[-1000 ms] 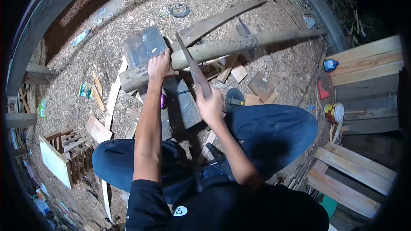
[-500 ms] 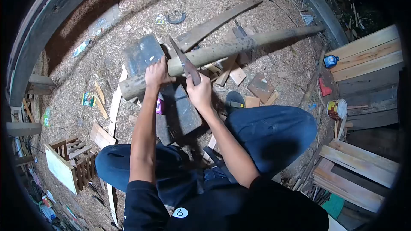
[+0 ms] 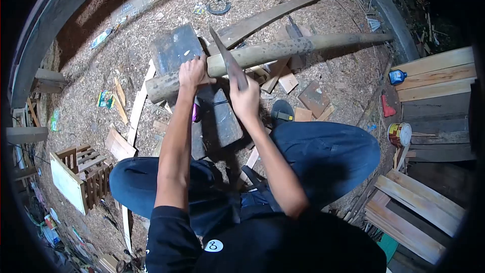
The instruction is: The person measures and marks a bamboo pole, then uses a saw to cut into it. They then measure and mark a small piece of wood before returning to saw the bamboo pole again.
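At upper centre, the left hand (image 3: 191,73) clasps the log (image 3: 268,53). The right hand (image 3: 246,101) grips a saw (image 3: 230,62) crossing it.

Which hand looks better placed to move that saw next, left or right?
Right, I'd judge: the right hand holds the saw, which crosses the log in this view. The left hand is on the log beside it, seemingly better suited to steadying.
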A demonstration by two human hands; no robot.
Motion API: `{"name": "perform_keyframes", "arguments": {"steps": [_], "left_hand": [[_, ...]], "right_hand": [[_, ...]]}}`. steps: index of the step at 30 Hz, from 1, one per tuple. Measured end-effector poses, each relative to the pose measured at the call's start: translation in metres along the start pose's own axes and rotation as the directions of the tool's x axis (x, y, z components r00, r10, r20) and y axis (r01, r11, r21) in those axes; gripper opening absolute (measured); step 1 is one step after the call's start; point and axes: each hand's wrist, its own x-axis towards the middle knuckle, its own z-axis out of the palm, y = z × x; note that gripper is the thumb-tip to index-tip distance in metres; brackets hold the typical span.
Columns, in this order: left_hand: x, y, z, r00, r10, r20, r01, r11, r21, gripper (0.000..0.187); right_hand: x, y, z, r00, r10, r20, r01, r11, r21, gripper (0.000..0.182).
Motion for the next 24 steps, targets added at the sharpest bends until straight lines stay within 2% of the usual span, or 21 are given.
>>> {"name": "perform_keyframes", "arguments": {"steps": [2,3,4,5,6,8,9,10,11,12,14,15,16,18,19,20,21,22,24], "left_hand": [[0.013,-0.002,-0.011,0.990,0.010,0.139,-0.009,1.000,-0.007,0.075],[0.017,-0.006,-0.008,0.986,0.022,0.167,-0.016,0.999,-0.038,0.078],[0.020,-0.010,-0.006,0.988,0.023,0.152,-0.018,0.999,-0.034,0.078],[0.025,-0.014,-0.003,0.990,0.024,0.140,-0.021,0.999,-0.029,0.086],[0.021,-0.014,0.002,0.989,0.023,0.145,-0.018,0.999,-0.035,0.094],[0.019,-0.007,0.006,0.989,-0.002,0.150,0.009,0.999,-0.046,0.093],[0.010,-0.001,0.005,0.995,-0.011,0.099,0.016,0.998,-0.053,0.087],[0.004,0.002,0.000,0.999,-0.030,0.041,0.032,0.998,-0.059,0.080],[0.005,0.002,-0.005,0.998,-0.028,0.051,0.029,0.999,-0.027,0.080],[0.008,0.000,-0.008,0.998,-0.028,0.054,0.029,0.999,-0.025,0.080],[0.015,0.000,-0.014,0.983,-0.018,0.181,0.026,0.999,-0.044,0.079],[0.013,-0.002,-0.011,0.990,-0.019,0.137,0.027,0.998,-0.055,0.077],[0.016,-0.005,-0.013,0.991,-0.029,0.130,0.035,0.998,-0.050,0.077],[0.014,-0.002,-0.008,0.992,-0.041,0.122,0.050,0.996,-0.069,0.075],[0.016,-0.001,-0.009,0.983,-0.075,0.166,0.093,0.991,-0.099,0.073],[0.013,0.003,-0.007,0.982,-0.068,0.177,0.087,0.991,-0.098,0.073],[0.007,0.008,-0.004,0.988,-0.075,0.136,0.087,0.992,-0.089,0.073],[0.006,0.006,-0.006,0.993,-0.084,0.079,0.089,0.994,-0.066,0.072],[0.010,-0.005,0.000,0.996,-0.063,0.064,0.067,0.995,-0.068,0.074]], "right_hand": [[0.011,0.010,0.014,0.997,-0.074,-0.011,0.073,0.996,-0.047,0.022],[-0.003,-0.011,-0.004,0.991,0.107,0.076,-0.110,0.993,0.042,0.021],[-0.031,-0.007,-0.012,0.998,-0.030,-0.057,0.027,0.998,-0.056,0.017],[-0.053,-0.028,-0.040,0.995,0.056,0.088,-0.061,0.997,0.054,0.016],[-0.073,-0.030,-0.048,1.000,-0.004,0.025,0.001,0.993,0.121,0.016],[-0.062,-0.028,-0.048,1.000,0.015,0.010,-0.016,0.999,0.049,0.017],[-0.038,-0.014,-0.034,0.999,0.035,0.002,-0.035,0.999,-0.026,0.017],[-0.010,-0.010,-0.013,1.000,0.013,-0.009,-0.013,1.000,0.003,0.018],[0.009,-0.003,0.006,1.000,0.016,0.003,-0.016,1.000,0.021,0.021],[0.014,-0.007,0.012,0.995,0.076,0.067,-0.071,0.994,-0.085,0.021],[-0.008,-0.018,-0.007,0.999,0.037,-0.013,-0.036,0.999,0.026,0.020],[-0.030,-0.020,-0.024,1.000,0.023,-0.001,-0.023,0.999,-0.046,0.015],[-0.050,-0.026,-0.038,0.999,0.026,0.028,-0.028,0.996,0.085,0.013],[-0.062,-0.025,-0.048,0.997,0.070,-0.018,-0.069,0.996,0.061,0.013],[-0.049,-0.028,-0.037,0.992,-0.050,-0.115,0.060,0.994,0.089,0.015],[-0.036,-0.037,-0.033,0.987,0.162,0.017,-0.162,0.987,-0.005,0.016],[-0.010,-0.011,-0.011,1.000,0.011,0.008,-0.011,1.000,-0.018,0.017],[0.015,-0.002,0.008,0.998,0.057,-0.012,-0.057,0.996,-0.073,0.017],[0.022,-0.006,0.012,0.998,0.050,0.037,-0.048,0.998,-0.041,0.016]]}}
